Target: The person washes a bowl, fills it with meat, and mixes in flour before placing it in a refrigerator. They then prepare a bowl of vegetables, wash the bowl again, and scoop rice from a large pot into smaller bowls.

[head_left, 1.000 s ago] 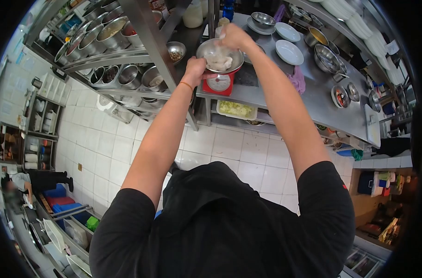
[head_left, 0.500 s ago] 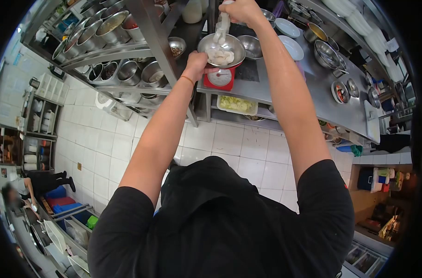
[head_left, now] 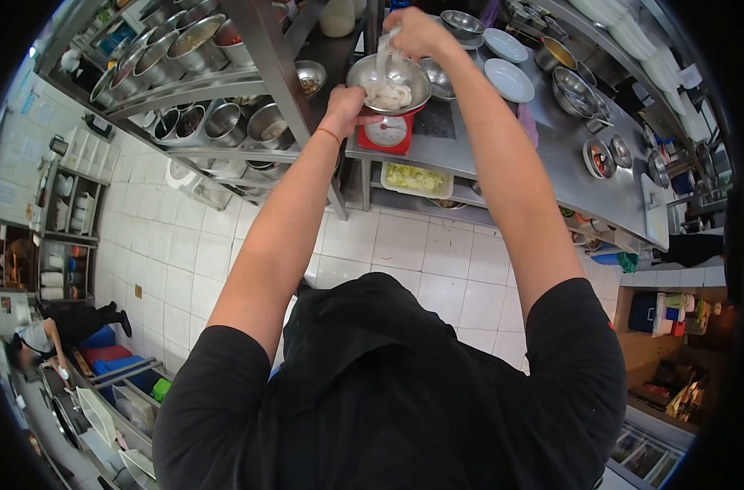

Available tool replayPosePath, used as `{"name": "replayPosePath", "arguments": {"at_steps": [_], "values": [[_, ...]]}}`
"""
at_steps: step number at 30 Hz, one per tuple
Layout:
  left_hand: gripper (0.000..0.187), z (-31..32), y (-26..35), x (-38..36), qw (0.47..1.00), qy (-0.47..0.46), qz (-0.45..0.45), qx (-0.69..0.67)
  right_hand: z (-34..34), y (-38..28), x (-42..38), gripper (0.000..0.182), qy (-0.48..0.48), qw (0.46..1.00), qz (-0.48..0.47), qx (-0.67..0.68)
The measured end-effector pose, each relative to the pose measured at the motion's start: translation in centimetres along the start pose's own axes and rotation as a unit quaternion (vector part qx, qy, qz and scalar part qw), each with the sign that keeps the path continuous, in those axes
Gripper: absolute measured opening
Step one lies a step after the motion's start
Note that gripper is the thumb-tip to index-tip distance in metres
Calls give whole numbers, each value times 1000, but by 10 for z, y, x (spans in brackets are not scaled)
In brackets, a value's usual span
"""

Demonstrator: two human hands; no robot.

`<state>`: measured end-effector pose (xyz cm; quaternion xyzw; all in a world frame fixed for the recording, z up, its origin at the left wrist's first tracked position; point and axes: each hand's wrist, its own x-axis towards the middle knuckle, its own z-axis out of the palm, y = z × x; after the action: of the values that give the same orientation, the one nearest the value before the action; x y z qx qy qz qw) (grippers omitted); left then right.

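A steel bowl rests on a red dial scale at the counter's front edge. Soft white strips, perhaps noodles, lie in the bowl. My left hand is closed on the bowl's left rim, its fingers low by the top of the scale. Over the far side of the bowl, my right hand is closed on more of the white strips, which hang down into it. Its fingertips are partly hidden. Another steel bowl stands just right of the scale.
Steel pots fill the shelf rack on the left. White plates and more bowls stand along the counter. Below it is a tub of chopped greens. A person is at the far left.
My right hand has come lower and slightly right, nearer the bowl. The white strips hang shorter and bunch closer to the hand. My left hand stays on the rim.
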<state>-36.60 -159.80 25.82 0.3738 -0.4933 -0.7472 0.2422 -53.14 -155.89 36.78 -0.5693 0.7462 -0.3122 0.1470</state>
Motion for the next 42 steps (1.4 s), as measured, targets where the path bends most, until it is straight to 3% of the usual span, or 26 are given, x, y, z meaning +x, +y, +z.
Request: {"name": "replayPosePath", "arguments": {"at_steps": [1, 2, 4, 5, 7, 10, 11, 12, 14, 23, 26, 27, 29, 30, 32, 34, 36, 37, 38, 39, 40, 41, 42], "values": [[40, 0, -1, 1, 1000, -1, 1, 1, 6, 1, 3, 43, -67, 996, 2, -57], [39, 0, -2, 2, 1000, -4, -1, 3, 8, 6, -2, 29, -98, 988, 4, -116], [39, 0, -1, 3, 1000, -8, 0, 6, 11, 8, -5, 37, -38, 980, -88, -175], [38, 1, -1, 3, 1000, -5, 4, 0, 6, 5, -6, 37, -36, 980, -90, -176], [38, 0, -2, 4, 1000, -1, 5, -7, -7, -5, -13, 35, 13, 992, -31, -125], [37, -1, -4, 5, 1000, -14, 9, 2, -26, -9, -10, 33, 74, 994, -35, -71], [37, 0, -3, 4, 1000, -9, 9, 4, -32, -14, -11, 42, 87, 994, -60, -3], [37, 1, -2, 3, 1000, -4, 9, 6, -35, -18, -14, 37, 93, 992, -63, 54], [37, 2, -3, 3, 1000, -5, 9, 6, -49, -37, -22, 28, 63, 992, 16, 106], [38, 2, 0, 0, 1000, -8, 18, 3, -38, -12, -19, 10, 60, 972, -41, 222], [39, 2, 9, -8, 999, -33, -38, 6, -33, -6, -20, 7, 56, 964, -34, 256], [38, 4, 10, -13, 999, 0, -32, 18, -33, -5, -22, 7, 55, 965, -34, 255], [38, 6, 8, -13, 999, 32, -27, 28, -33, 0, -25, 10, 73, 920, -29, 384], [35, 6, 8, -12, 998, 40, -32, 25, -33, 4, -29, 10, 73, 921, -28, 382], [34, 5, 1, -5, 998, 47, -35, 16, -32, 18, -42, 35, 54, 783, -146, 602], [37, 3, -14, 1, 994, 20, 84, -70, -25, 26, -51, 35, 87, 713, -148, 680], [45, -2, -18, -11, 986, 6, 150, -74, -4, 37, -70, 29, -113, 611, -15, 783], [45, -10, -26, -18, 980, 15, 196, -38, 11, 20, -85, 26, -50, 714, 25, 698], [43, -20, -24, -48, 985, -5, 147, -87, 30, 15, -98, 27, 0, 744, 6, 668], [42, -36, -40, -61, 984, -53, 102, -136, 44, -1, -115, 28, -32, 745, 9, 667], [45, -59, -53, -73, 992, -64, 110, -6, 66, -20, -129, 30, -12, 758, 57, 650], [48, -80, -101, -64, 983, -94, 151, -45, 93, -28, -140, 31, -87, 748, 58, 656], [47, -114, -116, -84, 993, -117, 24, 21, 123, -27, -145, 33, -156, 735, 57, 657]]}}
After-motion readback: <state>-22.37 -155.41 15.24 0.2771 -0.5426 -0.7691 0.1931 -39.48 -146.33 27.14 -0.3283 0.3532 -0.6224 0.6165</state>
